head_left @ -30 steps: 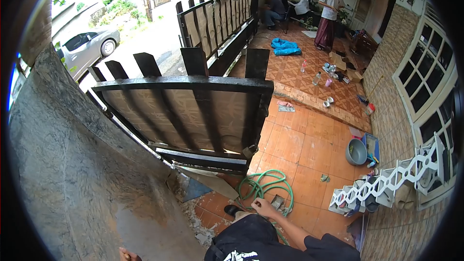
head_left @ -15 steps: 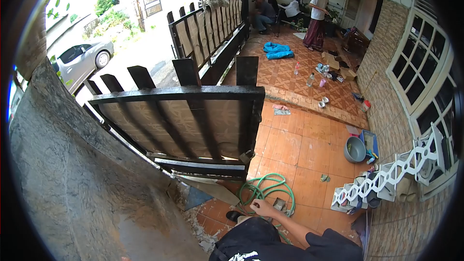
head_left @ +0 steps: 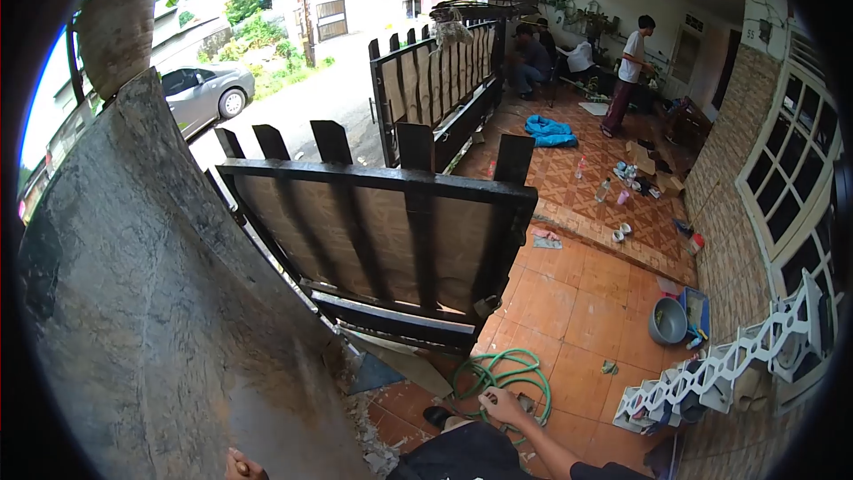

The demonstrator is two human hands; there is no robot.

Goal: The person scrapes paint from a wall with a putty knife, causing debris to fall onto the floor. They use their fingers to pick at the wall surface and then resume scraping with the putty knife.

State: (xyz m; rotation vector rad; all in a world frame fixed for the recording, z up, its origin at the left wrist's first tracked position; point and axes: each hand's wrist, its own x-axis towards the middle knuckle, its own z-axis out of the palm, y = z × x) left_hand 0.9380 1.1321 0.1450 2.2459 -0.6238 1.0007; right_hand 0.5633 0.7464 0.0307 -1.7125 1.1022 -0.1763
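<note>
My right hand [head_left: 503, 404] is held low in front of my body, fingers curled together, above a coiled green hose [head_left: 533, 364] on the tiles. Whether anything small is inside it I cannot make out. At the bottom left, part of my left hand [head_left: 244, 466] shows with bent fingers in front of the grey cement wall [head_left: 178, 302]; what it may hold is hidden. Ahead of me stands a black gate panel [head_left: 373, 240] with brown sheeting, and a padlock [head_left: 486, 304] hangs at its right edge.
A white folding rack [head_left: 711, 382] with shoes lines the right wall, near a grey basin [head_left: 668, 320]. Cups [head_left: 620, 233], bottles and boxes stand on the raised floor. A person in a white shirt [head_left: 633, 58] stands behind; others sit farther back. A car [head_left: 204, 98] is outside.
My view has tilted up and turned left, so the scene sits lower and farther right. My left hand has come into view at the bottom left. My right hand remains curled.
</note>
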